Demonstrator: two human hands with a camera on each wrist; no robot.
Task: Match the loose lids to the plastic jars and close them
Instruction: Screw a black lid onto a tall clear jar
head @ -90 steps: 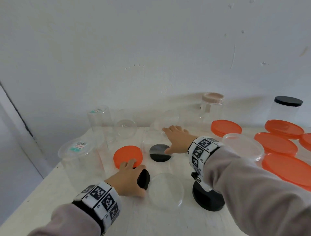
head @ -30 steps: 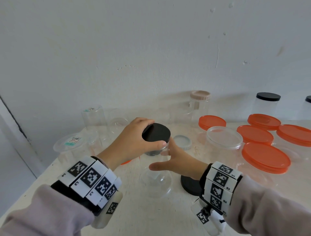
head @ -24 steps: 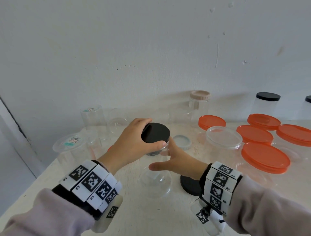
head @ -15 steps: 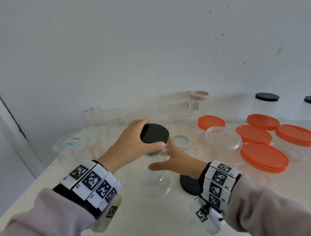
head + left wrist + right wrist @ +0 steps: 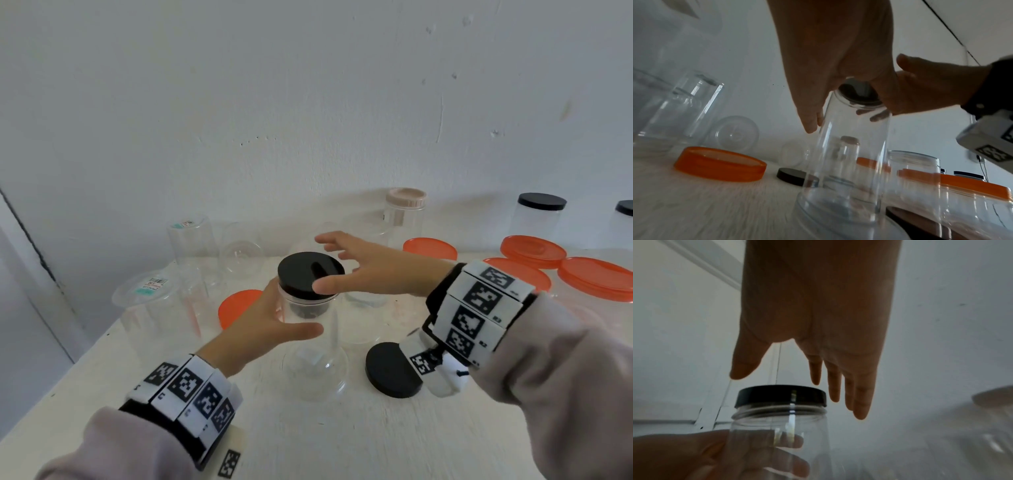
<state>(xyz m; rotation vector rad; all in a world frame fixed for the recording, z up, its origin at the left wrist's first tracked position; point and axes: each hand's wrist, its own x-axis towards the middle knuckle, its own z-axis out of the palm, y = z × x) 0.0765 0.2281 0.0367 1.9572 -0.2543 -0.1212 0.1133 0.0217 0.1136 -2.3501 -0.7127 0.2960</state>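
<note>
Right hand point(image 5: 818, 313) spread above black lid point(image 5: 781, 395) on clear jar point(image 5: 781, 443); left hand point(image 5: 694, 456) grips jar.

My head camera looks down over the worktop point(image 5: 342, 438); both wrist cameras sit low, close, looking up along my fingers. All three share the black-lidded jar point(image 5: 308, 301).

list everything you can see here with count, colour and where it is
clear jar: 1, transparent, centre, held, black lid on top
loose black lids: 1 near right wrist on the table; a second shows in the left wrist view
orange lids: at least 5, four right, one left of centre
open clear jars: several, back left
beige-lidded jar: 1, back
black-lidded jars: 2, back right
clear lid: 1, front centre
left hand: grips the jar's body
right hand: open, above the lid
</note>
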